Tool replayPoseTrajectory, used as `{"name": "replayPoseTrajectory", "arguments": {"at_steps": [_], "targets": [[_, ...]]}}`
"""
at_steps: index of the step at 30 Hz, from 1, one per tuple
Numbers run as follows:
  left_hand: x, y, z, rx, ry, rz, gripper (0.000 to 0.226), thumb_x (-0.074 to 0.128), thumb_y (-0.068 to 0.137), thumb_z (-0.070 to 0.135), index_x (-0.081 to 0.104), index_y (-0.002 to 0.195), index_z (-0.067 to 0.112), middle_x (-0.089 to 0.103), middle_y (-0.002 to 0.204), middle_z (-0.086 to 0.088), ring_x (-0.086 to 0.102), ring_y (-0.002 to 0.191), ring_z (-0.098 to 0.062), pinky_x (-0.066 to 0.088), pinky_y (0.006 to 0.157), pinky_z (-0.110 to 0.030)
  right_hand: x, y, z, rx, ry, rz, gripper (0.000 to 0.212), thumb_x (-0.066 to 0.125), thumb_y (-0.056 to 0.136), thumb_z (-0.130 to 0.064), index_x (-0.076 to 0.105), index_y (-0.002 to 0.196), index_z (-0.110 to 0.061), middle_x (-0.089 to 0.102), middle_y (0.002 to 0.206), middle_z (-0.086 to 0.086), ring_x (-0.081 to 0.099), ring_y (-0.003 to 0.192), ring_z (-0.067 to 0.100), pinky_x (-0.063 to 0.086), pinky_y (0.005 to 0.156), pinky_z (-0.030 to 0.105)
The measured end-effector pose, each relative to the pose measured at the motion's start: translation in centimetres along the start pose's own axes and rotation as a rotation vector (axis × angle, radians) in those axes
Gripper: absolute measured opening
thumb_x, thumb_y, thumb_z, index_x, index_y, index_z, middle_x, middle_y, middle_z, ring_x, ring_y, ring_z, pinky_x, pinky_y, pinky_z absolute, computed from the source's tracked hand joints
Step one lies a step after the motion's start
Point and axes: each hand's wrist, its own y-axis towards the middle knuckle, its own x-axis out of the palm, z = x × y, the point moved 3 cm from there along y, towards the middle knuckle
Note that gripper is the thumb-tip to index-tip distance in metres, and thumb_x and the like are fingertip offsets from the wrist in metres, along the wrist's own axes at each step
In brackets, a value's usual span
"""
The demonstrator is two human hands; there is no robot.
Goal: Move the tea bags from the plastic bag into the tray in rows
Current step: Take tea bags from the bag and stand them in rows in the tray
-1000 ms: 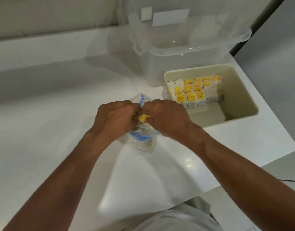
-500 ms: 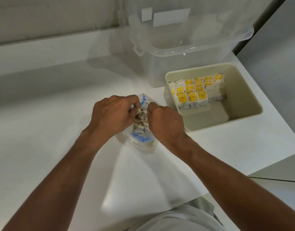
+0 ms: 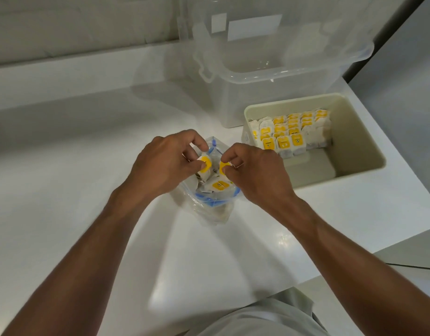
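White table, glossy, carrying every item below.

Plastic bag: clear, with a blue zip strip, mouth open and facing up. It stands on the table about midway between the left and right edges, just left of the tray. One loose tea bag lies yellow tag up in the mouth. More sit beneath it, too crumpled together to count.

Left hand: over the bag mouth, fingers curled. The grip of thumb and fingertips is pinching a first tea bag by its yellow-tagged top.

Right hand: opposite the left, also over the bag mouth. The grip is pinching a second tea bag, of which only the yellow tag shows. The two held tea bags are just beside each other.

Tray: beige, rectangular, deep-walled, near the right edge of the table. Rowed tea bags stand upright inside it with yellow tags facing up. They are packed against the tray's far-left end in several rows.

Storage box: clear plastic, lidless, with a side latch, toward the far right corner of the table. It stands directly behind the tray; whether they touch cannot be told.

Grey garment: the person's, at the near edge.
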Motion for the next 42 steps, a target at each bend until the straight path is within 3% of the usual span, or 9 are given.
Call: {"name": "replayPoseTrajectory", "arguments": {"at_steps": [6,13,17,25,27,31,34,36,42], "targets": [[-0.9,0.7,-0.1,-0.049,-0.033,0.056,0.013,0.077,0.084,0.032,0.075,0.096,0.034,0.072,0.084,0.014,0.068,0.085,-0.009,0.055,0.082,-0.038,-0.6,0.1,0.4,-0.045,0.050,0.032,0.012,0.059,0.093,-0.033,0.066,0.102,-0.033,0.073,0.091,-0.009,0.068,0.084,0.014,0.054,0.074,0.034],[-0.5,1.1,-0.2,-0.043,-0.080,0.049,0.017,0.071,0.090,0.028,0.075,0.106,0.033,0.071,0.096,0.014,0.065,0.087,-0.004,0.045,0.071,-0.019,-1.4,0.1,0.6,-0.092,0.263,-0.071,0.015,0.065,0.092,-0.028,0.065,0.108,-0.029,0.066,0.078,-0.015,0.066,0.072,0.007,0.055,0.074,0.033],[-0.3,1.1,0.0,-0.048,-0.075,0.098,0.006,0.077,0.085,0.035,0.077,0.090,0.031,0.071,0.085,0.015,0.064,0.080,-0.002,0.052,0.077,-0.030,-1.7,0.6,1.1,-0.047,0.291,-0.060,0.010,0.072,0.087,-0.030,0.070,0.096,-0.026,0.072,0.082,-0.013,0.067,0.076,0.002,0.056,0.077,0.029],[-0.2,1.5,0.1,-0.050,-0.134,0.066,0.006,0.069,0.089,0.040,0.069,0.093,0.036,0.074,0.090,0.010,0.069,0.091,-0.010,0.056,0.084,-0.044,-2.5,0.6,0.6,-0.147,0.215,-0.107,0.005,0.066,0.091,-0.029,0.063,0.092,-0.032,0.068,0.082,-0.015,0.062,0.078,0.001,0.051,0.073,0.024],[-0.3,1.7,0.2,-0.061,-0.133,0.081,0.006,0.066,0.091,0.038,0.069,0.094,0.034,0.074,0.091,0.010,0.069,0.091,-0.011,0.056,0.084,-0.044,-2.9,0.2,0.0,-0.194,0.191,-0.223,0.008,0.068,0.089,-0.027,0.065,0.094,-0.032,0.069,0.082,-0.013,0.063,0.078,0.001,0.052,0.071,0.023],[-0.5,1.9,0.4,-0.089,-0.227,0.050,0.004,0.065,0.094,0.032,0.069,0.093,0.031,0.075,0.085,0.007,0.070,0.083,-0.012,0.057,0.077,-0.037,-3.8,-0.5,-1.8,-0.154,0.585,-0.561,0.016,0.075,0.084,-0.010,0.072,0.096,-0.021,0.075,0.088,0.003,0.067,0.077,0.004,0.052,0.073,0.017],[-0.5,1.2,1.6,-0.099,-0.516,-0.133,0.004,0.066,0.096,0.024,0.069,0.097,0.021,0.075,0.079,0.001,0.070,0.075,-0.013,0.052,0.066,-0.023,-3.9,1.5,-1.3,-0.112,0.380,-0.234,0.009,0.076,0.082,-0.021,0.072,0.089,-0.024,0.074,0.078,-0.005,0.067,0.074,0.007,0.053,0.073,0.029],[-0.6,1.2,1.8,-0.096,-0.513,-0.127,0.005,0.066,0.095,0.024,0.068,0.098,0.020,0.076,0.081,-0.001,0.073,0.076,-0.015,0.051,0.065,-0.022,-4.2,2.1,-0.9,-0.110,0.248,-0.090,0.009,0.075,0.080,-0.028,0.072,0.088,-0.027,0.073,0.076,-0.010,0.067,0.076,0.008,0.054,0.075,0.032],[-0.7,1.3,0.8,-0.124,-0.387,-0.059,0.002,0.067,0.094,0.029,0.069,0.094,0.028,0.077,0.080,0.002,0.074,0.077,-0.010,0.048,0.069,-0.028,-4.8,1.5,-1.4,-0.179,0.543,-0.314,0.011,0.078,0.081,-0.019,0.074,0.091,-0.022,0.072,0.076,-0.004,0.067,0.069,0.008,0.055,0.068,0.024]]}}
